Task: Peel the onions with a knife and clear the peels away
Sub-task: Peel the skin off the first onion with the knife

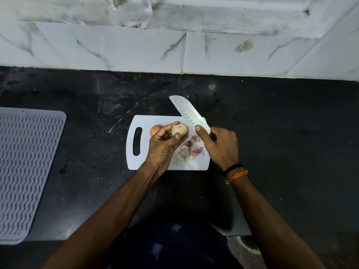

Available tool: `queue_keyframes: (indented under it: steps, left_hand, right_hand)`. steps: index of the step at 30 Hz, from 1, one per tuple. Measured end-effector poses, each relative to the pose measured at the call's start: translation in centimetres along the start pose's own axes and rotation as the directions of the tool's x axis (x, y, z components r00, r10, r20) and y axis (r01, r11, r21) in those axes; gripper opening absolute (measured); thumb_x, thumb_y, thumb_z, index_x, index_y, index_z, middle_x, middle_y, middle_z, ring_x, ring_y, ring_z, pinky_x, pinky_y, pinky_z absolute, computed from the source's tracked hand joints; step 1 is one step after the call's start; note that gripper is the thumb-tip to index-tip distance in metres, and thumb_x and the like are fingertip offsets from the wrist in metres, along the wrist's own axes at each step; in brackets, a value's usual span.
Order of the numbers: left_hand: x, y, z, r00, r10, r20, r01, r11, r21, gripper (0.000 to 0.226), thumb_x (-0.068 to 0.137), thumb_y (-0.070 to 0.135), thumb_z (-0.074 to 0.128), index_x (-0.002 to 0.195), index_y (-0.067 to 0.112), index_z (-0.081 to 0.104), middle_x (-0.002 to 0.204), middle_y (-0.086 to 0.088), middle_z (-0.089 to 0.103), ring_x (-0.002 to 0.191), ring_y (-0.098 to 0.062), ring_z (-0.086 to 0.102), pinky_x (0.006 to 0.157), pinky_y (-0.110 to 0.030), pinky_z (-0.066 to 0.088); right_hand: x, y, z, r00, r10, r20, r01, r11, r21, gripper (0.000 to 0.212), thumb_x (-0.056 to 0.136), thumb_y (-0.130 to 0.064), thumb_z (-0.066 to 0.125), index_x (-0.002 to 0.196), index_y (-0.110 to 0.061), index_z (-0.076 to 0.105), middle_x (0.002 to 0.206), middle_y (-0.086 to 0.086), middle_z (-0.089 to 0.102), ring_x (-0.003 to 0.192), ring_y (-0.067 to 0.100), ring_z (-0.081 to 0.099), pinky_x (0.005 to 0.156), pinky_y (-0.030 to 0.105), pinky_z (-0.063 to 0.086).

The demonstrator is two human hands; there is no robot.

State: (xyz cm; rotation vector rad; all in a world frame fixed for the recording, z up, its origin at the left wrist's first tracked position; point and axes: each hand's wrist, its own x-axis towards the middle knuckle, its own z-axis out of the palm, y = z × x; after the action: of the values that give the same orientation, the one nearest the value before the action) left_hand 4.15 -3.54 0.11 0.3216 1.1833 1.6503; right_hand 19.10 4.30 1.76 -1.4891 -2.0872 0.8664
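A white cutting board is laid on the dark counter. A heap of peels is seen on the board's near right part, and a second onion is half hidden on the board behind the left hand. A part-peeled onion is held above the board in the left hand's grip — fingers and thumb curled round it. The knife is gripped by the right hand over the board's right edge, blade pointing away, just beside the held onion. A ribbed grey mat is set well left of the board.
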Motion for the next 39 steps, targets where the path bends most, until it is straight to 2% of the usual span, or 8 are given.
queue_keyframes:
  steps: [5, 11, 16, 24, 29, 33, 36, 39]
  left_hand:
    - [0.1, -0.2, -0.1, 0.999, 0.032, -0.026, -0.032, 0.999, 0.010, 0.047, 0.051, 0.036, 0.100, 0.092, 0.022, 0.081, 0.122, -0.007, 0.056, 0.117, -0.041, 0.062, 0.102, -0.054, 0.051]
    - [0.2, -0.1, -0.2, 0.999, 0.042, 0.032, -0.041, 0.999, -0.029, 0.036, 0.055, 0.019, 0.098, 0.086, 0.026, 0.081, 0.105, 0.001, 0.071, 0.101, -0.023, 0.070, 0.097, -0.047, 0.056]
    - [0.1, 0.1, -0.1, 0.999, 0.036, 0.008, -0.035, 0.998, -0.044, 0.036, 0.061, 0.025, 0.095, 0.093, 0.018, 0.080, 0.110, 0.000, 0.070, 0.113, -0.037, 0.065, 0.093, -0.043, 0.057]
    - [0.0, -0.2, -0.5, 1.000, 0.028, 0.008, -0.028, 1.000, -0.002, 0.028, 0.071, 0.006, 0.077, 0.098, 0.008, 0.074, 0.093, 0.010, 0.072, 0.113, -0.044, 0.062, 0.095, -0.048, 0.057]
    - [0.3, -0.4, -0.2, 0.998, 0.065, 0.008, -0.066, 0.998, 0.022, 0.019, 0.071, 0.006, 0.078, 0.084, 0.020, 0.079, 0.101, 0.005, 0.066, 0.106, -0.027, 0.067, 0.086, -0.039, 0.058]
    - [0.4, -0.3, 0.1, 0.996, 0.088, 0.020, -0.089, 0.995, 0.051, 0.021, 0.069, 0.005, 0.079, 0.077, 0.024, 0.078, 0.095, 0.009, 0.072, 0.096, -0.019, 0.071, 0.084, -0.038, 0.060]
    - [0.5, -0.6, 0.1, 0.998, 0.069, -0.004, -0.068, 0.995, 0.068, 0.018, 0.070, 0.007, 0.081, 0.082, 0.021, 0.077, 0.099, 0.000, 0.072, 0.099, -0.025, 0.071, 0.088, -0.044, 0.060]
    - [1.0, -0.7, 0.1, 0.998, 0.017, -0.057, -0.015, 0.999, 0.028, 0.039, 0.071, 0.019, 0.088, 0.098, 0.002, 0.066, 0.122, -0.030, 0.059, 0.116, -0.046, 0.062, 0.095, -0.053, 0.056]
  right_hand:
    - [-0.4, -0.1, 0.4, 0.999, -0.052, -0.004, 0.052, 0.996, -0.078, 0.069, 0.086, -0.073, 0.047, 0.054, -0.012, 0.053, 0.048, 0.000, 0.053, 0.046, 0.017, 0.052, 0.050, 0.033, 0.042]
    - [-0.7, -0.3, 0.4, 0.995, -0.095, -0.018, 0.094, 0.994, -0.049, 0.057, 0.092, -0.055, 0.061, 0.051, -0.019, 0.045, 0.045, -0.006, 0.045, 0.043, 0.013, 0.047, 0.047, 0.029, 0.035]
    - [-0.2, -0.3, 0.6, 0.997, -0.069, -0.028, 0.067, 0.996, -0.054, 0.068, 0.088, -0.072, 0.048, 0.060, -0.011, 0.061, 0.054, 0.002, 0.061, 0.050, 0.017, 0.058, 0.053, 0.038, 0.051]
    - [-0.7, -0.4, 0.7, 0.994, -0.095, -0.049, 0.086, 0.981, -0.173, 0.066, 0.088, -0.073, 0.048, 0.055, -0.015, 0.051, 0.048, -0.001, 0.051, 0.044, 0.015, 0.049, 0.048, 0.026, 0.035]
    - [-0.8, -1.3, 1.0, 0.991, -0.080, -0.109, 0.053, 0.972, -0.231, 0.069, 0.083, -0.079, 0.046, 0.056, -0.016, 0.051, 0.047, -0.007, 0.043, 0.042, 0.010, 0.045, 0.046, 0.021, 0.028]
    - [-0.4, -1.1, 1.1, 0.990, -0.074, -0.121, 0.041, 0.966, -0.257, 0.073, 0.082, -0.083, 0.041, 0.058, -0.016, 0.056, 0.049, -0.006, 0.051, 0.044, 0.012, 0.052, 0.047, 0.027, 0.043]
    - [-0.2, -0.8, 0.9, 0.993, -0.084, -0.087, 0.064, 0.976, -0.210, 0.072, 0.082, -0.082, 0.041, 0.063, -0.016, 0.063, 0.054, -0.006, 0.058, 0.048, 0.007, 0.056, 0.047, 0.029, 0.048]
    - [-0.6, -1.2, 0.6, 0.993, -0.106, -0.042, 0.103, 0.992, -0.072, 0.069, 0.082, -0.079, 0.051, 0.060, -0.015, 0.061, 0.051, -0.012, 0.052, 0.044, 0.001, 0.051, 0.046, 0.011, 0.033]
